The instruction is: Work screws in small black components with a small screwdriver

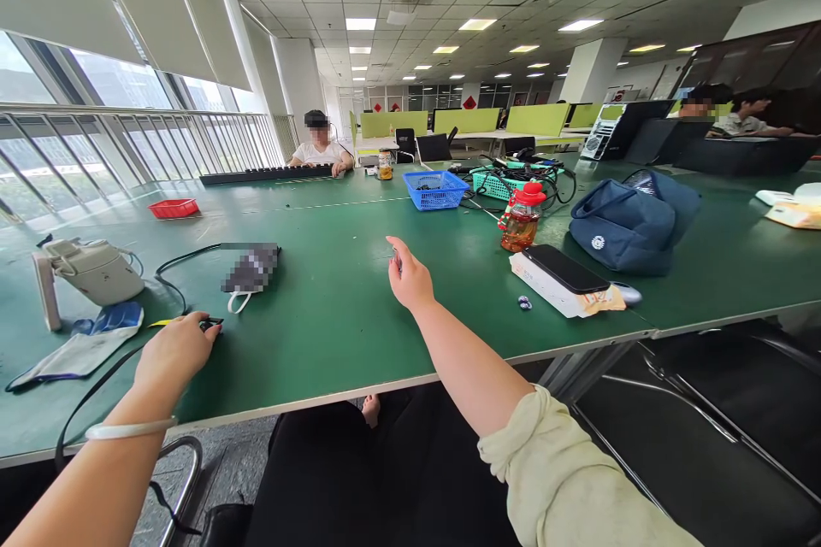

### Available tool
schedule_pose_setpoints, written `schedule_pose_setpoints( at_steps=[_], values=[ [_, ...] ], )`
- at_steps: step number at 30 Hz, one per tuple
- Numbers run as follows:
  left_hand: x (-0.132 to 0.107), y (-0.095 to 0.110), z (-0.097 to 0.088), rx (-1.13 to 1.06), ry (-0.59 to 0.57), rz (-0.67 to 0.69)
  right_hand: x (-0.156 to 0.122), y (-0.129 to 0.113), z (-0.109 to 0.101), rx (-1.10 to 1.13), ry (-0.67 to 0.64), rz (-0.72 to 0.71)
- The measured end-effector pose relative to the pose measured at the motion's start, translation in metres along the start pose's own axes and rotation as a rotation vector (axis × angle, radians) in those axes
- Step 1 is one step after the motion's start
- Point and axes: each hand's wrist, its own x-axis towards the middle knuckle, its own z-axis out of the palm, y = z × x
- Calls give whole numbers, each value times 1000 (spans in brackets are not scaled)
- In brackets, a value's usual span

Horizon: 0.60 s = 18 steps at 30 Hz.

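My left hand [172, 352] rests on the near left of the green table [321, 308], its fingers closed on a small black object [210, 324] whose kind I cannot make out. A bit of yellow shows beside these fingers, and a black strap or cable runs by the wrist. Over the middle of the table is my right hand [411, 278], thumb and fingers drawn together with the index finger reaching forward. Something small and dark shows between them, too small to name. Between my hands lies a dark pouch [252, 267] with a white loop, partly blurred.
At left are a white jug-like container [96, 271] and a glove [83, 350]. A red tray [174, 208], blue basket [436, 191] and green basket of cables [500, 185] stand farther back. Rightward are a red-lidded bottle [522, 218], phone [564, 268] and blue bag [632, 226]. A person [319, 149] sits opposite.
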Motion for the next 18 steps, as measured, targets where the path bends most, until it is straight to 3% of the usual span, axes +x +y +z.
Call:
schedule_pose_setpoints(
  at_steps=[7,18],
  values=[
    [-1,-3,7,-6,38,-7,0,2,0,-22,7,-11],
    [0,0,-2,-19,-57,-40,0,1,1,-15,-4,2]
  ],
)
